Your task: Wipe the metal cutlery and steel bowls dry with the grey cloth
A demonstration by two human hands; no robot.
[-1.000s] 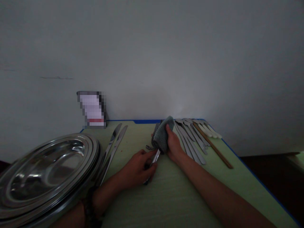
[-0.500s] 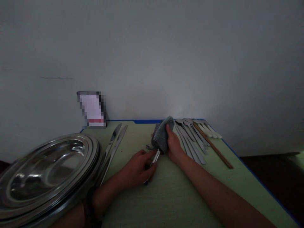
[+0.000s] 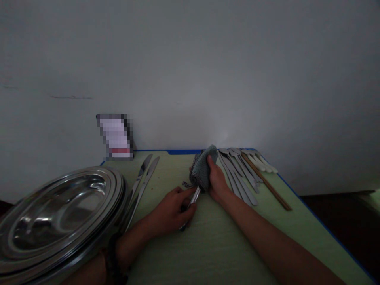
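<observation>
My left hand (image 3: 175, 209) is closed around the shiny handle of a metal piece of cutlery (image 3: 194, 196), pinched between thumb and fingers. Its upper part runs into a folded grey-green cloth (image 3: 203, 170), so I cannot tell its kind. My right hand (image 3: 218, 180) grips the cloth around that upper part, thumb pressed on the outside. Two table knives (image 3: 145, 178) lie side by side to the left of my left hand. Beyond my right hand, several metal spoons and other cutlery (image 3: 242, 174) lie in a slanted row on the table.
A stack of large oval metal dishes (image 3: 63, 213) fills the left side of the pale green table (image 3: 178, 257). Wooden chopsticks (image 3: 271, 188) and several white-handled pieces of cutlery (image 3: 264, 163) lie at the right. A blurred phone (image 3: 115, 136) leans against the wall (image 3: 190, 71) behind.
</observation>
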